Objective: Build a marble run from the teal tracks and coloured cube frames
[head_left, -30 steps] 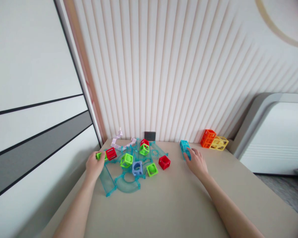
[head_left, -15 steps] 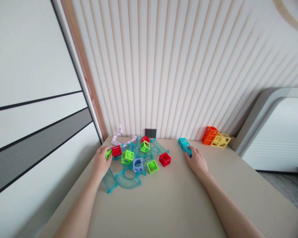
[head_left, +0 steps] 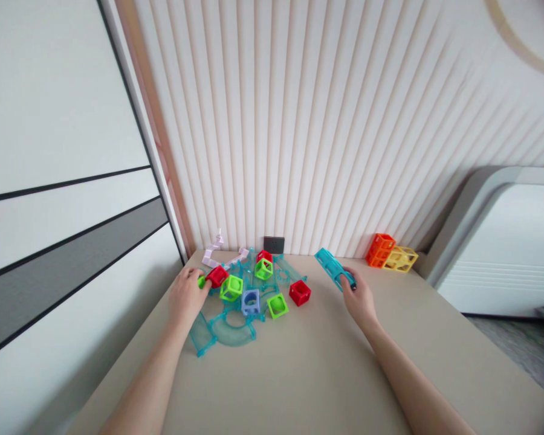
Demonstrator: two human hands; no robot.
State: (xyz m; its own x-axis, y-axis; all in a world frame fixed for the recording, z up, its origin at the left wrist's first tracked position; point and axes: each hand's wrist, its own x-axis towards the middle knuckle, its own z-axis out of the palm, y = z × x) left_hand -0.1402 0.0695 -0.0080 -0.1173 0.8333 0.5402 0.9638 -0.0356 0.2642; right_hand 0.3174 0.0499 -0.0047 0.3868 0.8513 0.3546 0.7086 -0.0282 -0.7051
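Observation:
My left hand (head_left: 187, 296) closes around a joined green and red cube piece (head_left: 213, 278) at the left edge of a toy pile. My right hand (head_left: 359, 297) grips the near end of a long teal block (head_left: 332, 267), which is tilted up off the beige table (head_left: 290, 374). Between the hands lie green cubes (head_left: 231, 287), a blue cube (head_left: 250, 301), a red cube (head_left: 300, 292) and clear teal curved track pieces (head_left: 229, 329).
An orange cube (head_left: 379, 249) and a yellow cube (head_left: 401, 259) stand by the ribbed wall at the back right. A pale pink track piece (head_left: 217, 252) and a dark socket plate (head_left: 274, 244) sit at the back. A white and grey panel rises on the left.
My left hand has carried the green and red piece rightwards toward the pile. My right hand has closed on the teal block and raised its far end, turning it to the left.

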